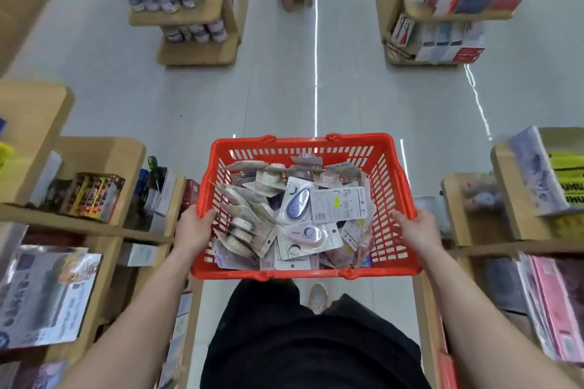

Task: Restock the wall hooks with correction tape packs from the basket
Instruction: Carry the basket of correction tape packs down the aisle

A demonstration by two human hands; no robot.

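Where packs (338, 207) pile, basket (395, 180) floor hides.

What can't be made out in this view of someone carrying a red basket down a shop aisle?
Wall hooks: nowhere in the head view.
Correction tape packs: lower ones buried under top ones in the basket.
Pack print: too small, blurred.
Fingers of left hand and right hand: hidden beneath the basket rim.
Side shelf goods: motion-blurred.

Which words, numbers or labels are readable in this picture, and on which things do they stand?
None can be read for sure.
White label card in the red basket: print and barcode too small.
Pink correction tape pack: word blurred.
Yellow packs on the right shelf: dark letters blurred, cut off.
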